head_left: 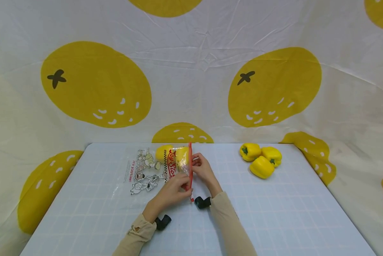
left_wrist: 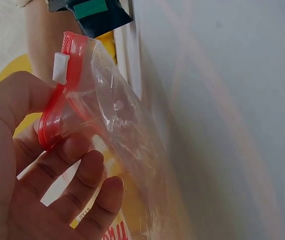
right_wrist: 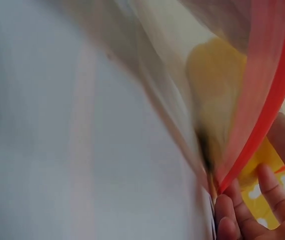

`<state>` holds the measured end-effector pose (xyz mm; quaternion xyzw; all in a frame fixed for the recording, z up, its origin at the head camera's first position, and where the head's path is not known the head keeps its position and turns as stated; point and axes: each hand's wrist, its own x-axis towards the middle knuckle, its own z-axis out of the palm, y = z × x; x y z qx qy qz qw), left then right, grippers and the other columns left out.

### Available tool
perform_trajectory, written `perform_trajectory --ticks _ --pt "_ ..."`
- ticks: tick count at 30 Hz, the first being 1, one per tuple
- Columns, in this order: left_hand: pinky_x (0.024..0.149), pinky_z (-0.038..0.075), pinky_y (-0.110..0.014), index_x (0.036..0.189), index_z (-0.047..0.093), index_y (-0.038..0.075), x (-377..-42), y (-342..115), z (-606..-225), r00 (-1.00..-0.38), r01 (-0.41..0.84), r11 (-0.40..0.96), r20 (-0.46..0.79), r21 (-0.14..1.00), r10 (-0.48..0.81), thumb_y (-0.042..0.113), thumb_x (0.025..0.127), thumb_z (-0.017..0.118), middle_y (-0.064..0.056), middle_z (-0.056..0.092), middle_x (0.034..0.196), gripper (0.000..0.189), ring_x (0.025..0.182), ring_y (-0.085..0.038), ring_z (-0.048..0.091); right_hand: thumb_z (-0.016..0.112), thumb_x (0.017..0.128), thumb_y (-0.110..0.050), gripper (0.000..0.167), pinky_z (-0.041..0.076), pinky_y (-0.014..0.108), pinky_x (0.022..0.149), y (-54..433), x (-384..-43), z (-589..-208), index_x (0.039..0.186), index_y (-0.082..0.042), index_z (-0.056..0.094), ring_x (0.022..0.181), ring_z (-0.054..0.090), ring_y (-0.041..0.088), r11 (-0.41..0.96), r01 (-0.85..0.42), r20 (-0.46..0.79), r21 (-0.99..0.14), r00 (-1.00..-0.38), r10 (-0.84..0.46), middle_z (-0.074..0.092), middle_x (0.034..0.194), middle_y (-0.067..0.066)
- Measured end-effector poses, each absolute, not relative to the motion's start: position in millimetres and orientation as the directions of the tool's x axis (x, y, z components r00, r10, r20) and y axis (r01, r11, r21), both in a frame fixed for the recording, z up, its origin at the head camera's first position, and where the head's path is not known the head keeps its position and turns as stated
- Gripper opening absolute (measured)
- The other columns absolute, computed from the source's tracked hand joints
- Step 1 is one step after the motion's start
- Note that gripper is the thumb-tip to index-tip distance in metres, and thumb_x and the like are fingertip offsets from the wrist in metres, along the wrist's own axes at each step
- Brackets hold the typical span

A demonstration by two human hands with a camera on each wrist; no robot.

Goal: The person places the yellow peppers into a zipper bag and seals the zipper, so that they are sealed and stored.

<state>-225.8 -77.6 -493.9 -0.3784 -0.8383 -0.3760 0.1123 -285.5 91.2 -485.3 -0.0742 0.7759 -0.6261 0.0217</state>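
A clear plastic zip bag (head_left: 146, 174) with cartoon figures and red lettering lies flat on the table, its red zip edge (head_left: 190, 160) to the right. Through the plastic show yellow bell peppers (head_left: 164, 153) near the zip. My left hand (head_left: 173, 188) pinches the near part of that edge, close to the white slider (left_wrist: 60, 68); the other fingers spread along the bag's side. At the far part of the zip, my right hand (head_left: 203, 170) pinches the bag's edge with its fingertips, and the mouth bows apart in the right wrist view.
Three yellow bell peppers (head_left: 261, 160) sit together at the back right of the table (head_left: 290, 213). Black cameras (head_left: 163, 222) are strapped at both wrists. A curtain (head_left: 191, 89) with large yellow fruit prints hangs behind the table and at its sides.
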Motion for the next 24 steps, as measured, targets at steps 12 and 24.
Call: perform_trajectory --ticks 12,24 --pt "0.066 0.038 -0.022 0.07 0.052 0.014 -228 -77 -494 -0.675 0.734 0.432 0.489 0.524 0.553 0.007 0.079 0.075 0.006 0.045 0.075 0.026 0.074 -0.009 0.044 0.064 0.093 -0.004 0.031 0.048 0.034 0.083 96 -290 -494 0.124 -0.007 0.06 0.095 0.059 0.023 0.192 -0.002 -0.021 -0.981 -0.993 -0.119 0.065 0.106 0.014" --pt "0.065 0.038 -0.022 0.071 0.052 0.017 -228 -79 -496 -0.689 0.719 0.435 0.479 0.541 0.544 0.008 0.08 0.075 0.009 0.045 0.075 0.026 0.075 -0.007 0.044 0.044 0.088 0.007 0.051 0.04 0.035 0.084 96 -293 -491 0.136 -0.001 0.058 0.102 0.051 0.028 0.228 -0.016 -0.031 -0.974 -0.979 -0.201 0.063 0.11 0.018"
